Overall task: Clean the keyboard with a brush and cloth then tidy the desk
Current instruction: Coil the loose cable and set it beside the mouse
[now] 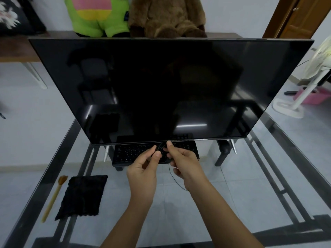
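Both forearms come up from the bottom edge of the frame and meet at the centre, just under the lower border of the big dark monitor point(170, 86). We see the left hand point(143, 169) with its fingers curled and narrow; thumb and forefinger pinch a thin black cable point(162, 151) that makes a small loop between the two hands. The right hand point(182, 161) is also nearly closed around the same cable, its forefinger stretched up toward the edge of the monitor. From under the right hand one thin strand of the cable hangs down toward the wrist.

Behind the hands, the black keyboard point(129, 153) lies on the glass desk point(250, 176), partly under the monitor, and the fingers cover its middle part. We cannot tell if the hands touch the keys.

At the lower left of the frame a dark cloth point(82, 196) lies flat on the glass, and just beside it, on its left, the brush point(53, 197) with a pale yellow handle lies with its brown bristles pointing up the frame. Both are well apart from the hands.

At the top, a green plush toy point(96, 15) and a brown plush toy point(166, 15) stand behind the monitor. A white fan point(308, 83) is at the right edge.
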